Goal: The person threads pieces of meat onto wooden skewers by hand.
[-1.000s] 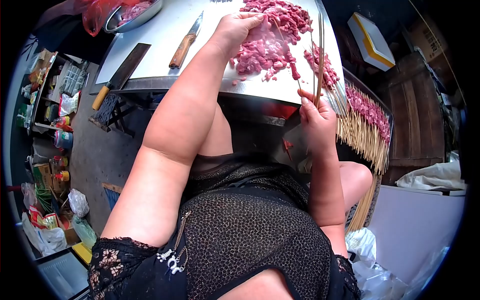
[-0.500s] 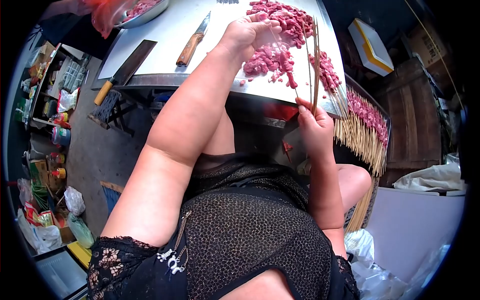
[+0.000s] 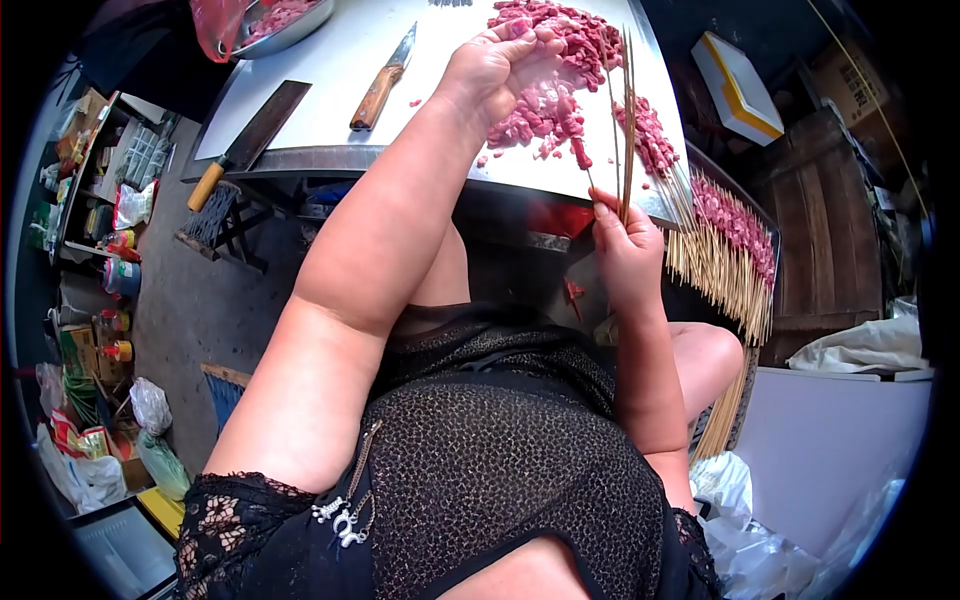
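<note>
My left hand (image 3: 482, 75) is above the white board (image 3: 330, 105), beside the heap of cut meat (image 3: 570, 40). Its thumb and a finger are pinched together, with a small pink spot between them that I cannot make out. My right hand (image 3: 628, 240), at the table's front edge, grips several thin skewers (image 3: 628, 130). One held skewer slants up to the left with meat pieces (image 3: 580, 150) threaded on it; the others point up and look bare. Right of the heap, meat-loaded skewers (image 3: 650, 140) lie on the board.
A cleaver (image 3: 262, 125) and a wooden-handled knife (image 3: 383, 85) lie at the left. Behind them is a metal bowl (image 3: 290, 32) of meat, beside a red bag (image 3: 215, 25). A tray at the right holds many filled skewers (image 3: 735, 235). A white-and-yellow box (image 3: 738, 85) stands beyond.
My left hand has moved slightly right, its other fingers now spread over the heap. My right hand and its skewers have shifted slightly, the threaded one tilting further left.
</note>
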Motion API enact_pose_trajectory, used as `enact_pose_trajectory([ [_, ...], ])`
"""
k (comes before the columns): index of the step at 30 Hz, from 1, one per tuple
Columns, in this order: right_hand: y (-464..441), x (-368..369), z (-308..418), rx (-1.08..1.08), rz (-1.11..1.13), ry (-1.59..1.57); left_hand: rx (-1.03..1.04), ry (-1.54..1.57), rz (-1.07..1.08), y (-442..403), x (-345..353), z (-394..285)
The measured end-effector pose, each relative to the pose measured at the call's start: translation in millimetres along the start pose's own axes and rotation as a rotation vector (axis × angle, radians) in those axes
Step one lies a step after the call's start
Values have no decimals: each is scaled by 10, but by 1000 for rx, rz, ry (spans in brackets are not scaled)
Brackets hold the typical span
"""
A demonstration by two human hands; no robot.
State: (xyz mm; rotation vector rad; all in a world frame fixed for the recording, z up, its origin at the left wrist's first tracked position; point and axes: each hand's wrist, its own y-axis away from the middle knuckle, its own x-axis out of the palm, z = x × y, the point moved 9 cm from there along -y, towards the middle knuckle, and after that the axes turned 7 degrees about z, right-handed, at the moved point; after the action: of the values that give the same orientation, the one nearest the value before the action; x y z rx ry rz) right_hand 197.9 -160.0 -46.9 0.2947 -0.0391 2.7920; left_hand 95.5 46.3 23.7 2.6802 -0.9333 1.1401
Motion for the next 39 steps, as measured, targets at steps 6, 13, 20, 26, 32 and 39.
enact_pose_trajectory([
  [6,-30,-131,91,-91,-37,249,-54,-57,1,33,5,28],
  [13,-51,6,0,-17,38,34,-65,-77,118,68,125,44],
  [20,-101,23,181,-42,30,32,-102,-191,195,118,217,72],
  [26,-17,-110,47,-45,-10,69,-87,-109,108,69,80,-16],
  [32,19,-169,28,-86,-36,133,-126,-274,62,150,165,-18],
  [39,13,-82,105,-175,-71,267,-24,-245,48,193,238,-2],
])
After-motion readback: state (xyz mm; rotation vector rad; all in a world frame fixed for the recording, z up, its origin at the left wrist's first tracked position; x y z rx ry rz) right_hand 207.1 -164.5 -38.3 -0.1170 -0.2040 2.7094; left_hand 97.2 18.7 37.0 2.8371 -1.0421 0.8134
